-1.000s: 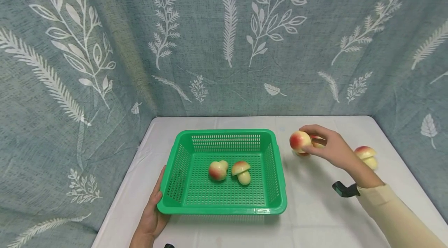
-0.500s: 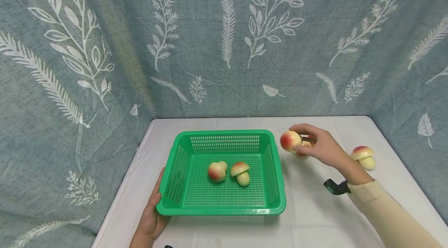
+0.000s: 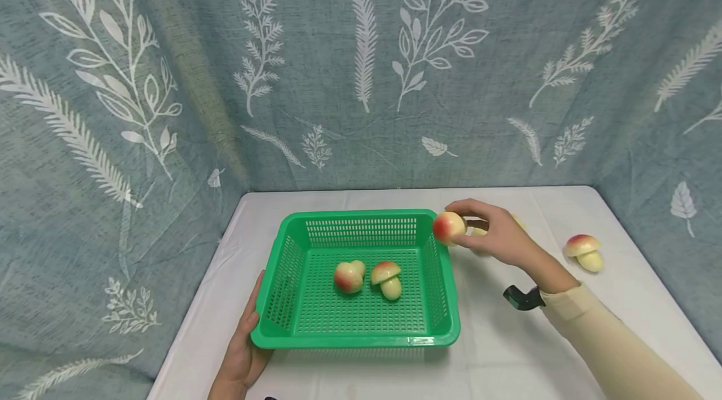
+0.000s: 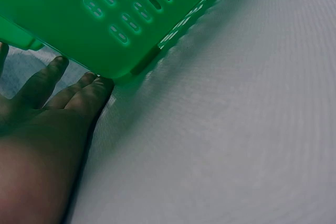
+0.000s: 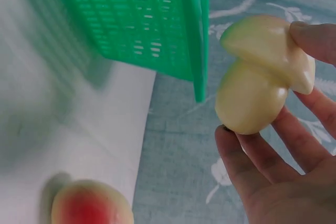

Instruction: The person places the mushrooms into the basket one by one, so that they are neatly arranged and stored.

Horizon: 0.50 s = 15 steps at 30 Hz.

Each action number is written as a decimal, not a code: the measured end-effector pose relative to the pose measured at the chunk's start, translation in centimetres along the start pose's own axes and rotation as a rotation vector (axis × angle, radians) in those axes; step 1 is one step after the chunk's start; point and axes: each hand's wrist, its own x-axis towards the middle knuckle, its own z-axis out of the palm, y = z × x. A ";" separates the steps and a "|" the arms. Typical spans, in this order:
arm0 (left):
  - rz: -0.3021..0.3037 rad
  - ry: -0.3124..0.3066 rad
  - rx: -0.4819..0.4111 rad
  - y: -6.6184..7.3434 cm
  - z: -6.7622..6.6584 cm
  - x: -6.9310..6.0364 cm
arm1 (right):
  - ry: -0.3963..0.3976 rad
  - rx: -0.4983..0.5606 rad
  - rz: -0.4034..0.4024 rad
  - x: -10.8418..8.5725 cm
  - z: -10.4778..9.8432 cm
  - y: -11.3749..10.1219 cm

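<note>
My right hand (image 3: 496, 237) pinches a toy mushroom (image 3: 448, 228), its cap cream and red, at the right rim of a green plastic basket (image 3: 355, 342). In the right wrist view thumb and fingers hold this mushroom (image 5: 257, 72) by cap and stem, just outside the basket wall (image 5: 131, 24). Straight fingers of my left hand (image 3: 244, 343) rest along the basket's left side; the left wrist view shows the fingertips by its lower corner (image 4: 121, 72). Inside the basket lie two similar mushrooms, one on the left (image 3: 348, 278) and one on the right (image 3: 387, 279).
Another mushroom (image 3: 584, 252) lies on the white cloth (image 3: 507, 350) at the right. Pale parts of something (image 3: 517, 222) show behind my right hand, mostly hidden. A red-topped rounded thing (image 5: 89, 205) is on the cloth in the right wrist view. A patterned curtain (image 3: 338, 74) stands behind.
My right hand has moved left with the mushroom, from above the right part of the cloth to the basket's right rim. My left hand keeps its place at the basket.
</note>
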 end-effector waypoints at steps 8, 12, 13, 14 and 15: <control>-0.001 -0.017 -0.007 0.4 0.2 -0.1 | -0.019 0.003 -0.017 0.5 1.0 -0.4; -0.004 -0.017 -0.012 0.6 0.2 -0.2 | -0.032 0.023 -0.026 0.9 1.3 -0.6; -0.003 -0.018 -0.010 0.6 0.2 -0.2 | -0.038 0.029 -0.031 1.0 1.3 -0.7; -0.004 -0.016 -0.007 0.7 0.2 -0.2 | -0.042 0.033 -0.032 1.1 1.4 -0.7; -0.005 -0.014 -0.005 0.7 0.3 -0.3 | -0.047 0.035 -0.035 1.2 1.5 -0.8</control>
